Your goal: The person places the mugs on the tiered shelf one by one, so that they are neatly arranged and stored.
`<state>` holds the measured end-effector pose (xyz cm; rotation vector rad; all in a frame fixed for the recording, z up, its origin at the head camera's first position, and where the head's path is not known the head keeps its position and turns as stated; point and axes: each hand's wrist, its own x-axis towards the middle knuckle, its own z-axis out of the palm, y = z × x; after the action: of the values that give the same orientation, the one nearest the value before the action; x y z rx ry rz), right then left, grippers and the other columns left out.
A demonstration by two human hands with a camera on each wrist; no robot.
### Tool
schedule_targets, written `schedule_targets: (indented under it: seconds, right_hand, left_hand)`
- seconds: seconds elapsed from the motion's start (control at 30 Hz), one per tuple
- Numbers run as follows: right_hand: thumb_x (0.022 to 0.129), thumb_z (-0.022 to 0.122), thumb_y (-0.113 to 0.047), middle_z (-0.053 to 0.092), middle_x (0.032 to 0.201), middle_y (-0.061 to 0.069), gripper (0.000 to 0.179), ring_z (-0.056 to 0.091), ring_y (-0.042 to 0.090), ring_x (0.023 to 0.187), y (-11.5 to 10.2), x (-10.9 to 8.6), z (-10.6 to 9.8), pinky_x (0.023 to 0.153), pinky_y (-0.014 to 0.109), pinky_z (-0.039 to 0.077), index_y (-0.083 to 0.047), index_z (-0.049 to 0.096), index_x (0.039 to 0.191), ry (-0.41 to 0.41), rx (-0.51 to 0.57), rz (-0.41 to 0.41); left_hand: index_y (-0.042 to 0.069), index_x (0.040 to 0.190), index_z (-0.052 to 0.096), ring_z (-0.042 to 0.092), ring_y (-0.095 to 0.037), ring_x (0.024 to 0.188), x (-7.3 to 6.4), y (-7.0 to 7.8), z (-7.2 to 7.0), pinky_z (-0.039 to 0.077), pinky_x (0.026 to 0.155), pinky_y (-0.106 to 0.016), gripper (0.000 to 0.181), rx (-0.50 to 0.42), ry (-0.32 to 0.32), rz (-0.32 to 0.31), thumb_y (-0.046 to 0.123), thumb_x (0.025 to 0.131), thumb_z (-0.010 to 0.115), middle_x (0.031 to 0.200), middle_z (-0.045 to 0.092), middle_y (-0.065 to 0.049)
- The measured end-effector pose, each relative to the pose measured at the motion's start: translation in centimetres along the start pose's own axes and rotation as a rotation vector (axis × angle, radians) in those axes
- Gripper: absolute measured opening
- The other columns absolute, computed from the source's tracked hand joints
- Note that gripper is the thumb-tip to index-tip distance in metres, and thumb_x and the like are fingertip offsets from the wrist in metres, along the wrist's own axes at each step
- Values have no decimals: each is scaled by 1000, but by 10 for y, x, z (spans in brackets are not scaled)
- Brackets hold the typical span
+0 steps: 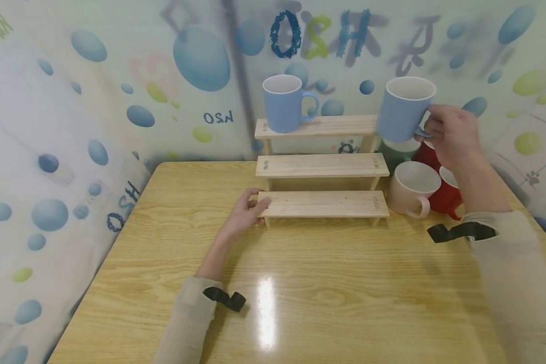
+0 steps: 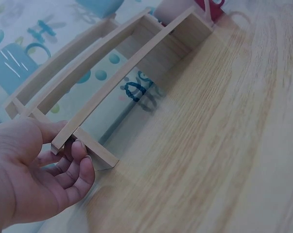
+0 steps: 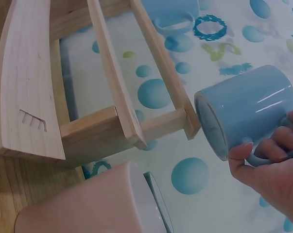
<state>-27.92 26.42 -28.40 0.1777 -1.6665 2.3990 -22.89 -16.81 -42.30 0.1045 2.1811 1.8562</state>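
Observation:
My right hand (image 1: 455, 134) holds a light blue mug (image 1: 398, 116) by its handle, raised beside the right end of the top step of a three-tier wooden shelf (image 1: 318, 166). In the right wrist view the fingers curl round the handle, and the base of the mug is close to the shelf's end. Another light blue mug (image 1: 282, 108) stands upright on the top step at the left, handle to the right. My left hand (image 1: 243, 215) grips the left end of the lowest step; in the left wrist view its fingers curl beneath the plank (image 2: 117, 80).
Right of the shelf, a pale pink mug (image 1: 397, 192), red mugs (image 1: 443, 199) and a green mug (image 1: 389, 156) stand close together, partly hidden by my right arm. The wood-grain table (image 1: 336, 293) meets a patterned backdrop (image 1: 186, 121) behind the shelf.

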Motion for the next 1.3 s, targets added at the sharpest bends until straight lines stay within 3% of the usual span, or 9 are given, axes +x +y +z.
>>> schedule_targets:
  seconds: [0.47,0.73,1.03,1.3]
  right_hand:
    - [101,52,-6,19,62,5,46,19,23,61,13,19,23,58,30,43,-7,29,61,-126,-24,52]
    - [102,50,-11,22,60,4,47,21,22,61,20,28,25,59,31,34,-7,30,60,-113,-70,18]
    - [101,47,-14,26,58,2,46,26,20,58,24,38,30,61,29,42,-8,29,59,-95,-165,-18]
    - [102,43,-23,39,63,-3,44,38,14,64,22,47,33,71,23,42,-11,39,60,12,-488,-47]
  left_hand:
    - [11,146,38,54,-22,95,0,2,0,53,74,-32,54,-9,0,-4,32,103,61,123,58,-17]
    - [11,146,39,53,-21,87,0,2,1,53,74,-33,53,-5,0,-9,33,103,62,112,57,-14]
    - [11,146,39,54,-21,91,0,1,-1,53,73,-32,52,-13,11,-12,31,103,61,117,58,-16]
    - [10,148,37,54,-21,91,-1,2,0,52,75,-33,56,-6,-5,-7,33,103,61,120,58,-16]
